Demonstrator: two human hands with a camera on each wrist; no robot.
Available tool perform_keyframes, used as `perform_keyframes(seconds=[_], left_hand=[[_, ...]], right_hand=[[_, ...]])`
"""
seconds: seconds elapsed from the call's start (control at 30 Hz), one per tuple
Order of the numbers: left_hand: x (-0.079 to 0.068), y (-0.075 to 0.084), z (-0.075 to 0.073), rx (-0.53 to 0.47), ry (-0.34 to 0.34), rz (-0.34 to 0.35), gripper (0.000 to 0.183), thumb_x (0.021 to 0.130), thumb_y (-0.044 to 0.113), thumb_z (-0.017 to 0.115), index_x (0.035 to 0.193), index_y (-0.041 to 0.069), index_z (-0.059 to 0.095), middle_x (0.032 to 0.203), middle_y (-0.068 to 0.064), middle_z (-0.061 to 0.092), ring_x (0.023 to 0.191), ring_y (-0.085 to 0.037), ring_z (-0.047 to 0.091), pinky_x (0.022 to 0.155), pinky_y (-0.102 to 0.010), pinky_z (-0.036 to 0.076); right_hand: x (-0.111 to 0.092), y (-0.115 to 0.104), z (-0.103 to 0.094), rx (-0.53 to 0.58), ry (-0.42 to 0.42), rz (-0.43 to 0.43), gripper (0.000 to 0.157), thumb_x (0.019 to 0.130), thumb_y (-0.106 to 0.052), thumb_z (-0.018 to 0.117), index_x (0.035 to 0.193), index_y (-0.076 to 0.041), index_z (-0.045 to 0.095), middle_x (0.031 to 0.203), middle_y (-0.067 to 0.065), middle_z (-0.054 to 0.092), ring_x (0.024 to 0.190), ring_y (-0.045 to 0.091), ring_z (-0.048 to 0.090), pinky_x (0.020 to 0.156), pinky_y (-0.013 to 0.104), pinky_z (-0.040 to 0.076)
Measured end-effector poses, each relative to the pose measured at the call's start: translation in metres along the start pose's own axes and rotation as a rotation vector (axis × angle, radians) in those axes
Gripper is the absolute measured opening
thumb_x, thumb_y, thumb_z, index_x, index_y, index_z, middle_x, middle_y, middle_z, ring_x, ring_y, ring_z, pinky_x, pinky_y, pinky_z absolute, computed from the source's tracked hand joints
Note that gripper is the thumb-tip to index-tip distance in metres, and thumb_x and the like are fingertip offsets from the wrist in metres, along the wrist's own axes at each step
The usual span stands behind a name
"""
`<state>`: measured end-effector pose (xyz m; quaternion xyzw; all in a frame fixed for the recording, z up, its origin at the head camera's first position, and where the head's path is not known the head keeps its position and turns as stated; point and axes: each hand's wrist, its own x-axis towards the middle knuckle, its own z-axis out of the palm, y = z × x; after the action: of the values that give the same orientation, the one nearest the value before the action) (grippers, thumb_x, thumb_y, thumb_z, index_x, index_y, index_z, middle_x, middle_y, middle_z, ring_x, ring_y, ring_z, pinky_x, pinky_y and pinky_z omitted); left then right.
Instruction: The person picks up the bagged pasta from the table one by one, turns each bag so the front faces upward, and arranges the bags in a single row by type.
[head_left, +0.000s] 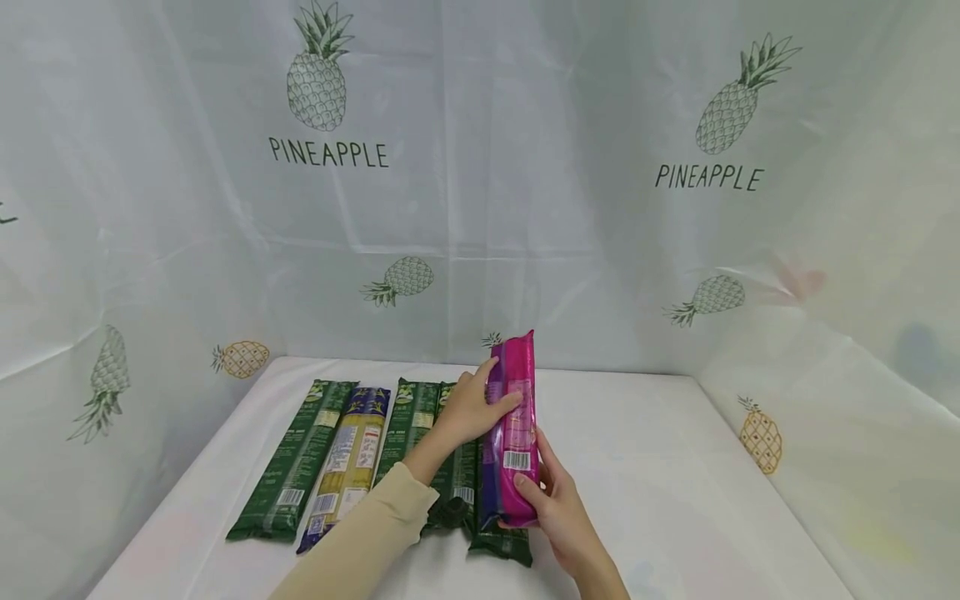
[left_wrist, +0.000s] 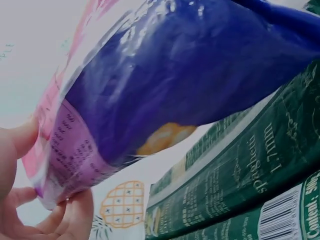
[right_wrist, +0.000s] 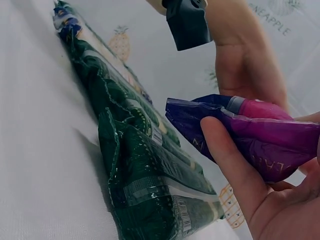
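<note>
A pink and purple plastic packet [head_left: 517, 425] with a barcode is tilted up over the right end of a row of packs. My left hand [head_left: 477, 404] grips its upper part, fingers along the far edge and thumb across the front. Low on the packet, my right hand [head_left: 553, 500] holds the right side, its thumb near the barcode. In the left wrist view, left fingers [left_wrist: 75, 210] curl round the packet's pink end. Seen from the right wrist, the packet's blue-purple end [right_wrist: 200, 112] lies against a right finger [right_wrist: 225, 150].
Beneath the packet lies a green spaghetti pack [head_left: 502, 546]. Further green packs [head_left: 292, 467] and a yellow and blue pack [head_left: 348, 458] lie side by side to the left on the white table [head_left: 637, 467]. A pineapple-print sheet [head_left: 525, 208] encloses the back and sides.
</note>
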<state>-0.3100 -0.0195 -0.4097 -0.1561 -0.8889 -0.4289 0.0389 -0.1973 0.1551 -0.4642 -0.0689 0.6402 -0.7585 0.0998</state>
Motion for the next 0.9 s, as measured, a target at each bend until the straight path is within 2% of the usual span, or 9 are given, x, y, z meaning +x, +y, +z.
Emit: perform_keyframes(seconds=[0.17, 0.43, 0.6, 0.73, 0.83, 0.9], left_hand=[[0.000, -0.002, 0.003, -0.055, 0.014, 0.019, 0.093, 0.097, 0.048, 0.076, 0.169, 0.013, 0.028, 0.136, -0.025, 0.056, 0.112, -0.037, 0.064, 0.090, -0.056, 0.059], [-0.003, -0.003, 0.007, -0.147, 0.038, 0.035, 0.084, 0.099, 0.033, 0.078, 0.167, 0.013, 0.032, 0.143, -0.025, 0.056, 0.120, -0.040, 0.064, 0.094, -0.058, 0.059], [-0.004, -0.006, 0.008, -0.215, 0.025, 0.043, 0.077, 0.103, 0.024, 0.073, 0.168, 0.017, 0.032, 0.138, -0.022, 0.060, 0.117, -0.036, 0.067, 0.090, -0.053, 0.061], [-0.001, -0.008, 0.008, -0.271, 0.023, 0.028, 0.073, 0.105, 0.023, 0.070, 0.168, 0.022, 0.033, 0.133, -0.019, 0.064, 0.110, -0.031, 0.071, 0.084, -0.048, 0.063], [-0.001, -0.008, 0.006, -0.330, 0.012, 0.006, 0.070, 0.106, 0.022, 0.069, 0.167, 0.025, 0.035, 0.130, -0.017, 0.065, 0.102, -0.028, 0.073, 0.080, -0.045, 0.064], [-0.002, -0.007, 0.004, -0.366, 0.003, -0.017, 0.068, 0.107, 0.022, 0.068, 0.167, 0.026, 0.036, 0.129, -0.016, 0.064, 0.096, -0.025, 0.073, 0.077, -0.043, 0.064]], right_hand=[[0.001, 0.000, 0.000, -0.033, 0.012, -0.012, 0.084, 0.109, -0.011, 0.058, 0.173, -0.031, 0.007, 0.157, 0.034, 0.036, 0.109, 0.033, 0.070, 0.079, 0.056, 0.063], [0.001, 0.000, 0.002, -0.081, 0.035, -0.004, 0.083, 0.109, -0.010, 0.059, 0.173, -0.031, 0.010, 0.154, 0.033, 0.039, 0.108, 0.031, 0.070, 0.077, 0.055, 0.064], [0.000, -0.003, 0.002, -0.124, 0.043, -0.002, 0.083, 0.108, -0.014, 0.061, 0.173, -0.034, 0.013, 0.152, 0.031, 0.042, 0.106, 0.031, 0.070, 0.075, 0.054, 0.064], [0.000, -0.007, 0.000, -0.208, 0.057, 0.000, 0.083, 0.107, -0.024, 0.066, 0.172, -0.035, 0.016, 0.150, 0.029, 0.048, 0.106, 0.030, 0.072, 0.077, 0.051, 0.065], [-0.001, -0.011, -0.003, -0.300, 0.065, 0.006, 0.081, 0.106, -0.034, 0.067, 0.172, -0.036, 0.019, 0.146, 0.025, 0.055, 0.109, 0.029, 0.072, 0.084, 0.046, 0.064], [-0.002, -0.013, -0.005, -0.320, 0.055, 0.019, 0.078, 0.107, -0.039, 0.063, 0.171, -0.038, 0.020, 0.146, 0.023, 0.056, 0.112, 0.028, 0.070, 0.089, 0.045, 0.062]])
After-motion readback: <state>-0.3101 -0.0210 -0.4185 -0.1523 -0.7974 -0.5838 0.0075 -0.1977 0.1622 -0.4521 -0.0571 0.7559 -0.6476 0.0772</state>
